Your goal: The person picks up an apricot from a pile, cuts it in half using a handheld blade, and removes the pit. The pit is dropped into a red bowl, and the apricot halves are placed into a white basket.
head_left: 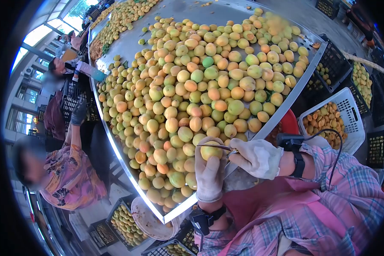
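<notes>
My left hand (209,175), in a white glove, holds a yellow-green fruit (210,151) near the table's front corner. Beside it on the right, my right hand (258,158), also gloved, is closed on the handle of a thin curved tool (213,146). The tool's thin part lies across the upper side of the held fruit. Just beyond both hands, a large heap of yellow, green and orange fruits (192,89) covers much of the metal table (170,216).
A white basket (355,117) of opened fruits and a red container (289,123) stand right of the table. Dark crates (335,64) are behind them. A white bucket (151,219) and a fruit-filled crate (126,224) sit below the front-left edge. Other people (72,175) work along the left side.
</notes>
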`<action>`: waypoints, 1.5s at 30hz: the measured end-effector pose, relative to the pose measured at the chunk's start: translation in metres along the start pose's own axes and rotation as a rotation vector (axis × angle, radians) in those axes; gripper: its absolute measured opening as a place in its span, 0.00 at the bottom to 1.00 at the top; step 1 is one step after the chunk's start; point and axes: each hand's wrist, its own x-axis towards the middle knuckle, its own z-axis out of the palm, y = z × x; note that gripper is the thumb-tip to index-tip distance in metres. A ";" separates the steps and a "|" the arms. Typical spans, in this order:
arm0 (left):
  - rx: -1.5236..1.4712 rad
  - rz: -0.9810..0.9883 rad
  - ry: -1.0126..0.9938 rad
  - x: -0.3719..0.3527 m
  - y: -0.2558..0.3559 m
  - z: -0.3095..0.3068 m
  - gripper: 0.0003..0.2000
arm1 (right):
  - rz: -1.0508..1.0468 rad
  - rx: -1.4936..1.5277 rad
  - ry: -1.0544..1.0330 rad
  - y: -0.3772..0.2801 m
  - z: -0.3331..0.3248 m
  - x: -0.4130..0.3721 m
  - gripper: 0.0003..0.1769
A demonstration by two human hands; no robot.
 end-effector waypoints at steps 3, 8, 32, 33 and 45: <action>0.014 0.090 0.020 -0.002 -0.001 -0.003 0.14 | 0.044 -0.038 -0.070 -0.003 -0.001 0.001 0.17; 0.022 0.001 -0.067 -0.003 0.008 -0.001 0.22 | -0.108 -0.066 0.009 0.002 0.000 0.002 0.15; 0.037 0.038 0.009 -0.005 -0.001 -0.001 0.25 | -0.207 0.048 0.141 0.007 0.017 0.009 0.14; 0.075 0.048 0.012 -0.006 0.001 -0.001 0.25 | -0.207 0.048 0.136 0.004 0.016 0.008 0.14; 0.080 0.060 0.072 -0.001 0.000 0.005 0.25 | -0.208 -0.040 0.137 0.012 0.019 0.010 0.16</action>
